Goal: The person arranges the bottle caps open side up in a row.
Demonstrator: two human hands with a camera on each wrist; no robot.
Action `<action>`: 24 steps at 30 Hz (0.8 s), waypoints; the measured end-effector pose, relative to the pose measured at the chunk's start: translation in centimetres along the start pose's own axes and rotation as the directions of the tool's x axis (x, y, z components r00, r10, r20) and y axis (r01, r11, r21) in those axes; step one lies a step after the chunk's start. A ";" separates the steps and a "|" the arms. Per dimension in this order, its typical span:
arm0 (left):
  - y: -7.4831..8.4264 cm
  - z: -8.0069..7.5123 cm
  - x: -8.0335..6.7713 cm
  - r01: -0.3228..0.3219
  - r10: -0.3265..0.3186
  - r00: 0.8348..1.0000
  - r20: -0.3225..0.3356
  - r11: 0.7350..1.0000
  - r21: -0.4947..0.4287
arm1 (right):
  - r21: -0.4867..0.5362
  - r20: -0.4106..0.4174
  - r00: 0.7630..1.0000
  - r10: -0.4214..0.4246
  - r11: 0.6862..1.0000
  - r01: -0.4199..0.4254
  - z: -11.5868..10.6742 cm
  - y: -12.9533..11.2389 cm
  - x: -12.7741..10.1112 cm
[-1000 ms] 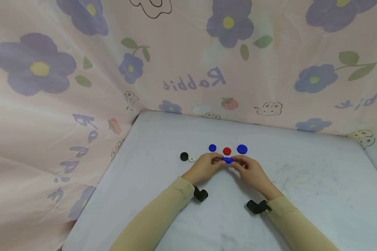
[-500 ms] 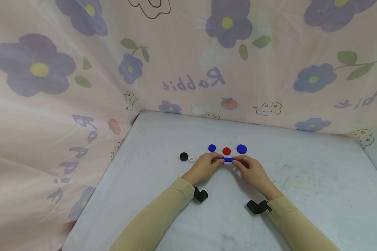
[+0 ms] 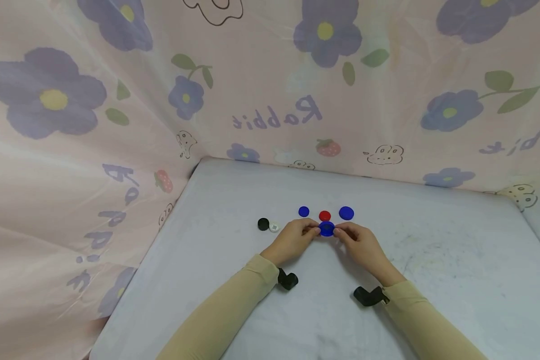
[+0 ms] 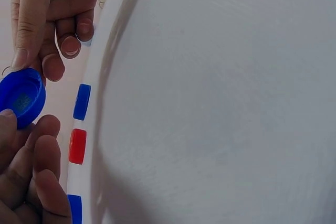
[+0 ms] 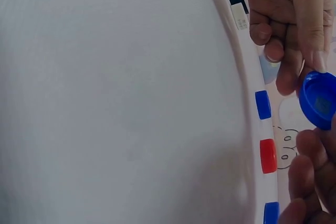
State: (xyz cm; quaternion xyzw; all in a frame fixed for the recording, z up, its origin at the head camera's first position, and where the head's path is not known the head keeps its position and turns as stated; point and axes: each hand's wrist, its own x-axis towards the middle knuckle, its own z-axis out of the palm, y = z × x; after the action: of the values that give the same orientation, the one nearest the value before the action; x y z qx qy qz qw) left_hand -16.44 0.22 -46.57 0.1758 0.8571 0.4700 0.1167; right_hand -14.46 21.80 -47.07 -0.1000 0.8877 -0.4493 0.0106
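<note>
- Here the white table (image 3: 432,260) carries everything; floral cloth (image 3: 270,75) hangs behind it and along its left side, so any move is best kept low over the table's middle.
- The left hand (image 3: 292,240) comes in from 7 o'clock, fingers curled, and pinches one side of the held blue cap (image 3: 327,229); I judge a light fingertip pinch is enough.
- The right hand (image 3: 362,246) comes in from 5 o'clock, also curled, and pinches the opposite side of that cap, so the grip is shared.
- The held cap sits between both hands just above the table, tilted, its hollow side showing in the left wrist view (image 4: 21,98) and the right wrist view (image 5: 320,100); turning it slowly keeps it from slipping.
- At 12 o'clock from the held cap lie a large blue cap (image 3: 346,213), a red cap (image 3: 325,215) and a small blue cap (image 3: 303,211) in a row, near the fingertips; knuckles should stay clear of them.
- At 9 o'clock, just beyond the left hand, a black cap (image 3: 263,224) touches a white cap (image 3: 274,227).
</note>
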 end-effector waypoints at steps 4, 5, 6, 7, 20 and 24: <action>0.0 0.0 -0.1 -0.011 0.011 1.000 -0.009 1.000 -0.017 | 0.007 0.006 1.000 0.004 1.000 -0.004 0.0 0.0 0.0; 0.0 0.0 -0.1 -0.014 0.014 1.000 -0.013 1.000 -0.021 | 0.006 0.005 1.000 0.003 1.000 -0.003 0.0 -0.1 0.0; 0.0 0.0 0.0 -0.016 0.015 1.000 -0.018 1.000 -0.025 | 0.009 0.006 1.000 0.004 1.000 -0.004 0.0 -0.1 0.0; 0.0 0.0 0.0 -0.017 0.016 1.000 -0.024 0.999 -0.032 | 0.012 0.007 1.000 0.004 1.000 -0.004 0.0 -0.2 0.0; 0.1 0.1 0.0 -0.025 0.021 0.998 -0.055 0.997 -0.071 | 0.075 0.027 1.000 -0.004 0.997 0.002 0.0 -0.4 0.0; 0.0 0.2 -0.1 -0.010 0.007 0.999 -0.049 0.998 -0.067 | 0.057 0.037 0.999 -0.017 0.998 0.014 0.1 -0.5 -0.1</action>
State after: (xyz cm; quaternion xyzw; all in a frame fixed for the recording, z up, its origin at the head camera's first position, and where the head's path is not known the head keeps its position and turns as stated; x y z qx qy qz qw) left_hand -16.30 0.40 -46.66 0.1639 0.8425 0.5034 0.0996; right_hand -14.24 21.44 -46.69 -0.1149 0.8733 -0.4726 0.0266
